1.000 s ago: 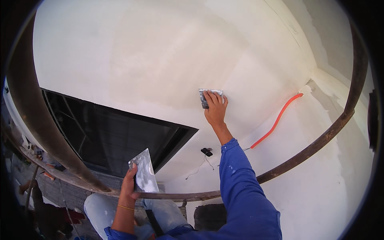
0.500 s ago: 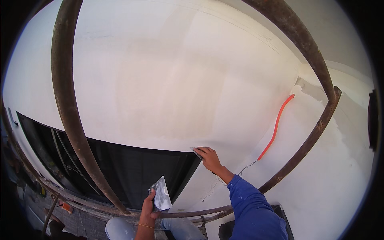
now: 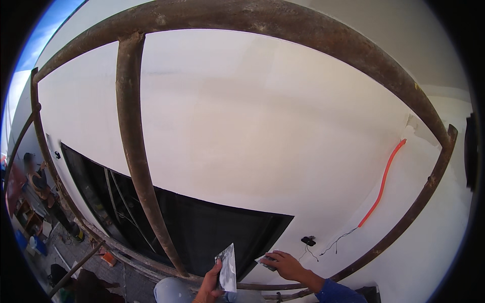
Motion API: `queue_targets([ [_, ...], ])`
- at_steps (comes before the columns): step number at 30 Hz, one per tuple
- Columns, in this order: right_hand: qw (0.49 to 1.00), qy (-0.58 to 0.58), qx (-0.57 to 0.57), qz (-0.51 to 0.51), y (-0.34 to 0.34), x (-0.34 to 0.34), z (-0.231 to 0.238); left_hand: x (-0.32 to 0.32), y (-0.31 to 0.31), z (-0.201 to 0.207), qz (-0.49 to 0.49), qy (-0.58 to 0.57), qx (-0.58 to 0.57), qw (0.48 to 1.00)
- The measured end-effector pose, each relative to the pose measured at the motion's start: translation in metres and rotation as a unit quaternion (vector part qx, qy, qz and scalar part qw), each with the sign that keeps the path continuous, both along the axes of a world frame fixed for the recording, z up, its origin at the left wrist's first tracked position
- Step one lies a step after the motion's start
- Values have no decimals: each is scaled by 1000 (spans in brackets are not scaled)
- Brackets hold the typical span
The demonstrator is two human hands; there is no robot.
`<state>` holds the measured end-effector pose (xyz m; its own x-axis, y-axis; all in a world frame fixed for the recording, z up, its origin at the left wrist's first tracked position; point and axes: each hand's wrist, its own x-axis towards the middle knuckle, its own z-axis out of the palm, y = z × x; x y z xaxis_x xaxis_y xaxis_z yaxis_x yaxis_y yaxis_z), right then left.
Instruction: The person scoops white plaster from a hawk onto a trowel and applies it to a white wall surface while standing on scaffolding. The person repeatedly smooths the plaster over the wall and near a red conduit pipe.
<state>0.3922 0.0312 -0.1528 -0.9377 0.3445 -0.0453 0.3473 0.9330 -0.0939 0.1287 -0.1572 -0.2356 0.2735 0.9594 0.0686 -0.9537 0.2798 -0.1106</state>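
Observation:
In my left hand [image 3: 208,284] I grip a shiny, thin metal scraper blade [image 3: 229,268], held upright in front of the dark window. Pale smears mark its face. My right hand [image 3: 286,265] is closed over a smaller flat scraper [image 3: 264,261], its fingers lying across the blade. That scraper is by the window's lower right edge, a short way right of the left blade. Whether it touches the wall, I cannot tell. Behind both hands rises the white wall [image 3: 227,131], with faint beige patches, around the dark-framed window [image 3: 207,217].
Brown scaffold pipes [image 3: 132,106] cross in front of the wall and surround me. An orange conduit [image 3: 382,187] with loose wires hangs at the right, near a black wall box [image 3: 308,241]. Below left, another person [image 3: 41,187] stands on the ground among blue buckets [image 3: 37,245].
My view has tilted and shifted, bringing the upper pipe and the person into sight. My right hand has come down from the window's upper corner, closer to the left blade.

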Motion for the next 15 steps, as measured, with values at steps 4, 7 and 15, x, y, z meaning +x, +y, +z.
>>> queue_targets([
  [4, 937, 130, -229, -229, -8, 28, -73, 19, -33, -51, 179, 283, -234, 913],
  [7, 919, 211, -170, -286, -23, 37, -88, 34, -55, -67, 163, 262, -218, 926],
  [15, 939, 268, -112, -186, -43, 33, -48, 53, -64, -66, 153, 269, -217, 926],
])
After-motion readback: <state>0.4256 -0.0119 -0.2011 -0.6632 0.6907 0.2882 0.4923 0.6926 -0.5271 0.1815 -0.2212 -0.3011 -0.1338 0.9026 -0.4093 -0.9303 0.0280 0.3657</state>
